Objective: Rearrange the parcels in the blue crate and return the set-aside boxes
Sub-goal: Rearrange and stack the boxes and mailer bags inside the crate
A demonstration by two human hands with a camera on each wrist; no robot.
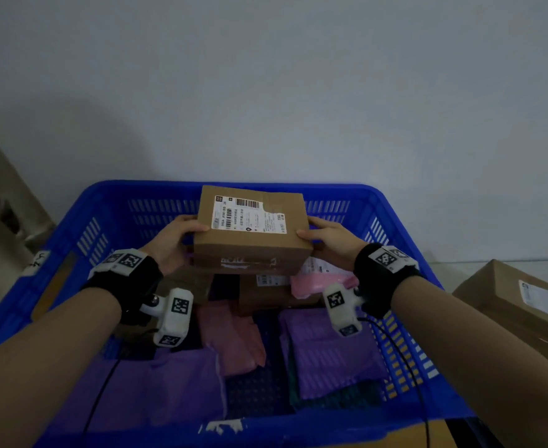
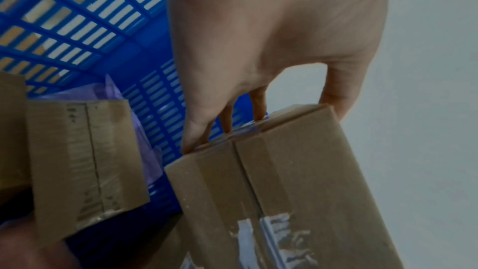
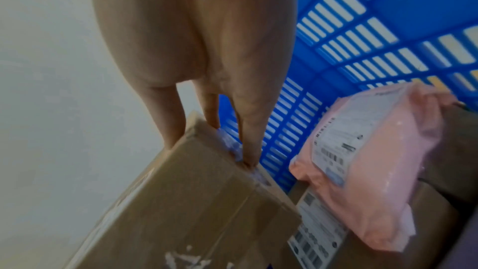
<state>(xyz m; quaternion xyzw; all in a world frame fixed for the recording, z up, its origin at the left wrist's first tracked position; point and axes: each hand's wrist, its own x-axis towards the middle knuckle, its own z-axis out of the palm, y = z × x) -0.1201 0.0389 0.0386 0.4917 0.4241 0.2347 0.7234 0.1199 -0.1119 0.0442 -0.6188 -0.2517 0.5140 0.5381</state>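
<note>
I hold a brown cardboard box [image 1: 251, 229] with a white shipping label above the far half of the blue crate [image 1: 104, 202]. My left hand [image 1: 172, 240] grips its left end, thumb on top and fingers down the side. My right hand [image 1: 327, 237] grips the right end the same way. In the left wrist view the left hand [image 2: 258, 58] clasps the box [image 2: 297, 191] at its top edge. In the right wrist view the right hand [image 3: 207, 69] clasps the box [image 3: 194, 212]. Under the box lie other cardboard boxes [image 1: 266, 292] and a pink mailer [image 1: 321, 282].
Purple mailers [image 1: 327, 350] and a pink bag [image 1: 234, 337] cover the near crate floor. A second brown box [image 1: 521, 305] lies outside the crate at the right. A grey wall [image 1: 266, 92] stands right behind the crate. Another carton [image 2: 77, 161] sits left of the held box.
</note>
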